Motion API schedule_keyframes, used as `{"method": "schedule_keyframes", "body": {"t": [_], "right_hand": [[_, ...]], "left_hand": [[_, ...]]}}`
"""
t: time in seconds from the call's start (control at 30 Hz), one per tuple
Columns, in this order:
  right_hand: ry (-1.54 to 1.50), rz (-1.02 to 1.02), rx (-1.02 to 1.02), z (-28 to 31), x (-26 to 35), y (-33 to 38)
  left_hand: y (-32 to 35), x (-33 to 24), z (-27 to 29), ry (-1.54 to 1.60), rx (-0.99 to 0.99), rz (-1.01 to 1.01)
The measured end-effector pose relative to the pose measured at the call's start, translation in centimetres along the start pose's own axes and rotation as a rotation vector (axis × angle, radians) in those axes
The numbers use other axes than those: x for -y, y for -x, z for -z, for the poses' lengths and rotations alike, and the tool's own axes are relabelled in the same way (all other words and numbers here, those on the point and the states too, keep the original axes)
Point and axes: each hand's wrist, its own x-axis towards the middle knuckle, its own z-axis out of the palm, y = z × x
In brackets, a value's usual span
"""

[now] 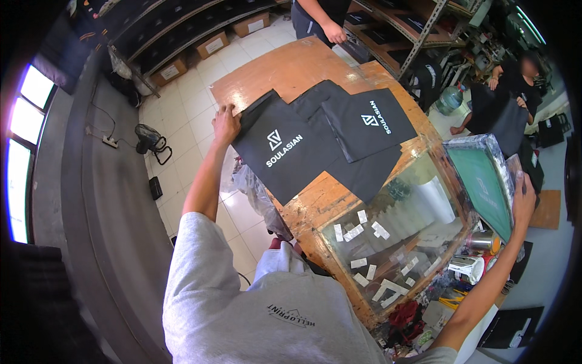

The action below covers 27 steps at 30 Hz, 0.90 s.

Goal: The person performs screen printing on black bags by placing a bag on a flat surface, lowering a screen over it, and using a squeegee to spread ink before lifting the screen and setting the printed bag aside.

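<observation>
My left hand [227, 124] is closed on the upper left corner of a flat black bag [262, 159] with a white printed logo and lettering. This bag lies over the table's left edge and overlaps other black bags, one of them a printed bag [357, 130] to its right. Out at the right, my right hand [523, 200] grips the side of a screen-printing frame [479, 176] with green mesh, which stands tilted beside the table. A brown wooden piece [514, 165] shows by those fingers; whether they hold it too I cannot tell.
The wooden table [303, 206] has a glass pane [394, 242] with white paper slips. Cans [483, 242] and clutter crowd its right side. Another person's hand [333, 31] is at the far end; a seated person [506, 100] is at right. A fan [150, 141] stands left.
</observation>
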Motion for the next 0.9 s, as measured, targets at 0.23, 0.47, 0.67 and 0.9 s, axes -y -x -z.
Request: {"method": "schedule_keyframes", "body": {"t": [0.23, 0.47, 0.67, 0.9], "right_hand": [[0.106, -0.04, -0.122, -0.1, 2.3, 1.7], [0.094, -0.024, -0.347, -3.0, 7.3, 10.1], [-0.037, 0.114, -0.369, -11.0, 10.8, 24.9], [-0.201, -0.057, -0.288, -16.0, 10.3, 36.7]], "left_hand": [[8.2, -20.9, -3.5, 0.66, 0.413, -0.208], [24.9, -45.1, 2.8, 1.334, 1.158, -0.165], [29.2, -49.6, 5.1, 1.803, 1.393, 0.647], [32.6, -45.1, -2.8, 1.369, 1.744, 1.066]]}}
